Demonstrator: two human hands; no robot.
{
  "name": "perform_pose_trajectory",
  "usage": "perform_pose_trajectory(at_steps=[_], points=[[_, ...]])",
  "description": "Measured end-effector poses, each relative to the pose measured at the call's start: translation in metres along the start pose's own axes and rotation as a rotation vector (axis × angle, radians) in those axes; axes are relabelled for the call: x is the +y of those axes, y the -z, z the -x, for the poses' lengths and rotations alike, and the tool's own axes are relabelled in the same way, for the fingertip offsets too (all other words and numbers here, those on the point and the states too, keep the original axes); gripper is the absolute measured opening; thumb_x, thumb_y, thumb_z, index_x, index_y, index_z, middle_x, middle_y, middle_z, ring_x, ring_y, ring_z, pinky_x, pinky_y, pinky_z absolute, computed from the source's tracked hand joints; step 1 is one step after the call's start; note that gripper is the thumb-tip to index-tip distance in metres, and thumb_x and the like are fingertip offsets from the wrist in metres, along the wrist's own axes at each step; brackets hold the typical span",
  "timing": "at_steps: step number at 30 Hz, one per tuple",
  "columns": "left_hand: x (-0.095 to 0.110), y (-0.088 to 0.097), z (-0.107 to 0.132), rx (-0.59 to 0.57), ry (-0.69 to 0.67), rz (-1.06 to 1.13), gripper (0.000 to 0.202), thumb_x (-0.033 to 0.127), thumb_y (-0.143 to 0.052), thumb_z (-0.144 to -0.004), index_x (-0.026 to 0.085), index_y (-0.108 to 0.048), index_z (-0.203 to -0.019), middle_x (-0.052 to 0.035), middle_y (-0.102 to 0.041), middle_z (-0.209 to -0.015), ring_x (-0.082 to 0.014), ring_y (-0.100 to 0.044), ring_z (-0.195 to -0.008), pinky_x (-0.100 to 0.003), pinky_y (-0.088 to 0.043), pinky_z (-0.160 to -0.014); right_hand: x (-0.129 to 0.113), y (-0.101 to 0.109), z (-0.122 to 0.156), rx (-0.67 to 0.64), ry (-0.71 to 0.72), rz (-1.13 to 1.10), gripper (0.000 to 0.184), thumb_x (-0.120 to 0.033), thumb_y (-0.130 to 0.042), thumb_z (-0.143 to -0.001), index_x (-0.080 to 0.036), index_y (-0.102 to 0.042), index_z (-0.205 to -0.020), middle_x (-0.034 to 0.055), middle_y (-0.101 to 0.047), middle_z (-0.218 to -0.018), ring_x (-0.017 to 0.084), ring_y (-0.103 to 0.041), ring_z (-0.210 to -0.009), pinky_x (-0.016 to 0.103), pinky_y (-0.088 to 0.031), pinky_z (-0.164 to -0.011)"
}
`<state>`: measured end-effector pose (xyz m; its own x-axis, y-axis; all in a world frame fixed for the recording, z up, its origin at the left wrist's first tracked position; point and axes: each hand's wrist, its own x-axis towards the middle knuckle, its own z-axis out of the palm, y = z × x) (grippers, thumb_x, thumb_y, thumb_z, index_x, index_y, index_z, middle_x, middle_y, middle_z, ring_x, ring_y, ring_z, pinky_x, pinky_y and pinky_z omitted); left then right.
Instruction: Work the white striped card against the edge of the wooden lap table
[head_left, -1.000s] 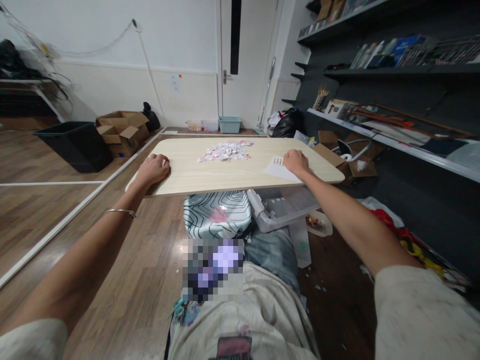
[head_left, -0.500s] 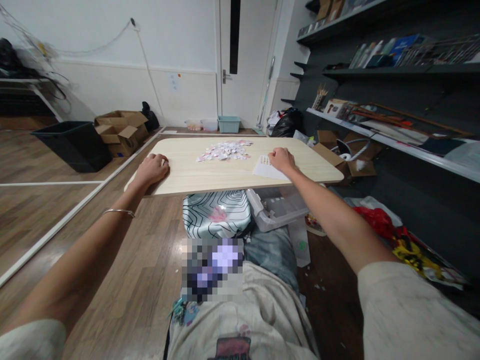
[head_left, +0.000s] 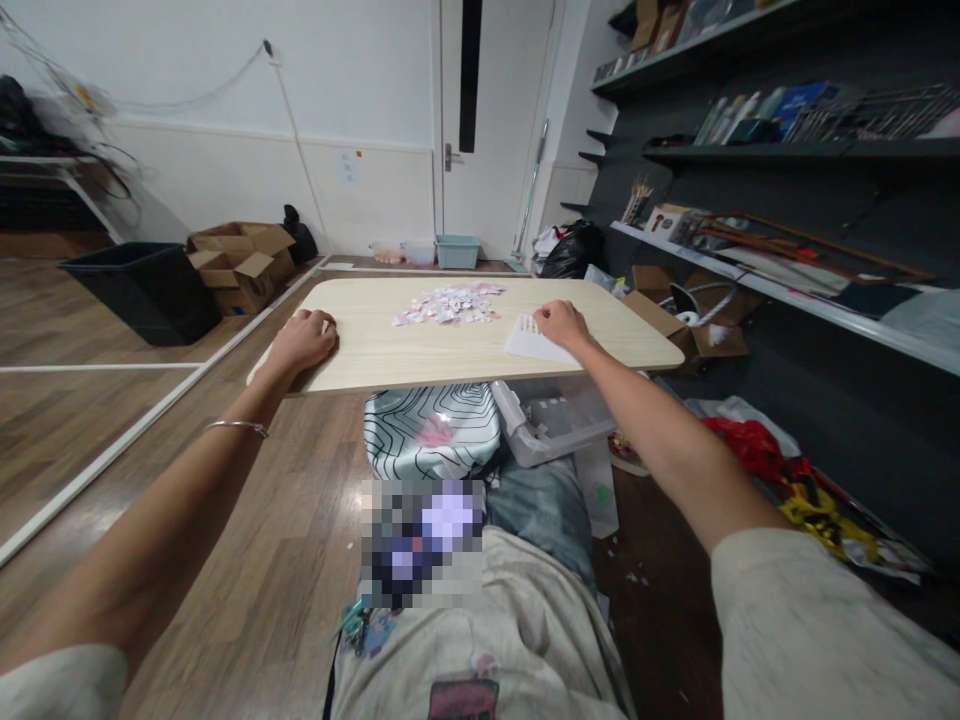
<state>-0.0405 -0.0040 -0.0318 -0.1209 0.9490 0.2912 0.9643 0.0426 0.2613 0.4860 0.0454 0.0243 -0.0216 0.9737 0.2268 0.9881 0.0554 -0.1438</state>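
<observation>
Progress: partway, by my read

Far left: black bin [head_left: 142, 292], count 1, on the floor, well apart from the work. Open cardboard boxes [head_left: 240, 268] just beside it, overlapping, so no firm count.

Left hand [head_left: 304, 342], 1, palm down at the left end of the table [head_left: 397, 362]. Fingers curled; can't tell if they grip anything. Bracelet [head_left: 238, 426], 1, on that wrist.

Mid-table, toward the far edge: heap of paper pieces [head_left: 451, 304], 1 heap. Pieces overlap and are too small to count; many. Mostly white, some pinkish. Looks like the bulk of the output so far, loose and unsorted.

Patterned bag [head_left: 431, 430], 1, below the near edge. Clear plastic box [head_left: 514, 405], 1, to its right, partly under the table.

White sheet [head_left: 531, 346], 1, flat on the table right of the heap, apart from it. Short row of small openings or marks near its far edge; too small to count.

Right hand [head_left: 561, 322], 1, over the sheet's far right part. Fingers bunched together; can't tell if they pinch the sheet or a piece.

Left to do, my guess: whatever remains on that sheet.
</observation>
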Motion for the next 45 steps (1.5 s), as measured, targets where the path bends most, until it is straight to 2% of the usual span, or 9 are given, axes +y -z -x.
perform_pose_trajectory(at_steps=[7, 14, 19, 24, 29, 34, 37, 40, 45], points=[[0.01, 0.002, 0.003, -0.024, 0.083, -0.008, 0.055, 0.043, -0.055, -0.111, 0.016, -0.086, -0.148, -0.0307, -0.08, -0.165, -0.0492, -0.072, -0.162, -0.061, -0.056, -0.143, -0.001, 0.003, -0.002, -0.037, 0.005, 0.051, 0.05, -0.033, -0.054, -0.13, -0.02, -0.101, -0.141, 0.0224, -0.095, -0.151, 0.036, -0.089, -0.144, 0.034, -0.063, -0.114], [0.01, 0.002, 0.005, -0.003, 0.074, -0.008, 0.055, 0.041, -0.055, -0.11, 0.016, -0.087, -0.147, -0.0293, -0.083, -0.157, -0.049, -0.076, -0.157, -0.059, -0.058, -0.141, -0.014, 0.016, -0.005, -0.079, 0.029, 0.127, 0.058, -0.042, -0.049, -0.136, -0.018, -0.099, -0.154, 0.025, -0.091, -0.161, 0.038, -0.086, -0.155, 0.037, -0.062, -0.122], [0.007, 0.003, 0.004, -0.042, 0.052, -0.039, 0.055, 0.039, -0.05, -0.113, 0.016, -0.086, -0.149, -0.0276, -0.082, -0.16, -0.0451, -0.076, -0.157, -0.054, -0.059, -0.139, -0.026, 0.027, -0.009, -0.003, 0.056, 0.179, 0.065, -0.045, -0.044, -0.136, -0.013, -0.098, -0.155, 0.0282, -0.092, -0.155, 0.04, -0.086, -0.154, 0.04, -0.062, -0.124], [0.006, -0.001, 0.003, -0.033, 0.05, -0.071, 0.059, 0.038, -0.046, -0.115, 0.014, -0.085, -0.153, -0.0291, -0.081, -0.164, -0.0436, -0.076, -0.158, -0.052, -0.059, -0.138, -0.041, 0.039, -0.017, 0.096, 0.081, 0.196, 0.07, -0.045, -0.04, -0.136, -0.01, -0.097, -0.157, 0.032, -0.091, -0.154, 0.047, -0.086, -0.152, 0.05, -0.061, -0.128], [0.003, 0.0, 0.0, -0.03, 0.036, -0.069, 0.057, 0.038, -0.05, -0.115, 0.017, -0.086, -0.153, -0.0261, -0.084, -0.158, -0.0435, -0.078, -0.155, -0.053, -0.061, -0.136, -0.046, 0.04, -0.025, 0.163, 0.081, 0.181, 0.072, -0.043, -0.037, -0.135, -0.008, -0.098, -0.152, 0.0341, -0.092, -0.15, 0.05, -0.086, -0.148, 0.055, -0.063, -0.125], [0.003, 0.003, 0.001, -0.052, 0.02, -0.081, 0.059, 0.037, -0.048, -0.115, 0.015, -0.086, -0.155, -0.0276, -0.084, -0.161, -0.0434, -0.077, -0.159, -0.054, -0.059, -0.139, -0.02, 0.027, -0.026, 0.185, -0.003, 0.148, 0.072, -0.038, -0.036, -0.131, -0.007, -0.098, -0.149, 0.0342, -0.093, -0.143, 0.049, -0.086, -0.146, 0.056, -0.065, -0.125], [0.005, 0.003, 0.001, -0.051, 0.026, -0.087, 0.06, 0.036, -0.047, -0.116, 0.014, -0.085, -0.157, -0.0278, -0.083, -0.164, -0.0436, -0.076, -0.161, -0.055, -0.058, -0.14, 0.005, 0.021, -0.022, 0.175, -0.116, 0.13, 0.072, -0.035, -0.036, -0.131, -0.002, -0.096, -0.153, 0.0374, -0.09, -0.149, 0.048, -0.085, -0.149, 0.055, -0.064, -0.126], [0.006, 0.002, 0.002, -0.042, 0.04, -0.073, 0.06, 0.036, -0.05, -0.114, 0.014, -0.085, -0.158, -0.0278, -0.083, -0.165, -0.0448, -0.077, -0.159, -0.057, -0.06, -0.139, 0.031, 0.02, -0.013, 0.163, -0.223, 0.11, 0.07, -0.033, -0.036, -0.133, -0.001, -0.094, -0.155, 0.0399, -0.088, -0.154, 0.05, -0.085, -0.151, 0.055, -0.063, -0.128], [0.008, 0.002, 0.003, -0.035, 0.065, -0.048, 0.06, 0.037, -0.054, -0.111, 0.015, -0.086, -0.157, -0.0277, -0.082, -0.166, -0.0474, -0.075, -0.16, -0.059, -0.059, -0.14, 0.065, 0.019, 0.01, 0.153, -0.402, 0.045, 0.065, -0.033, -0.042, -0.135, -0.003, -0.094, -0.159, 0.038, -0.086, -0.16, 0.047, -0.084, -0.156, 0.048, -0.062, -0.129]])
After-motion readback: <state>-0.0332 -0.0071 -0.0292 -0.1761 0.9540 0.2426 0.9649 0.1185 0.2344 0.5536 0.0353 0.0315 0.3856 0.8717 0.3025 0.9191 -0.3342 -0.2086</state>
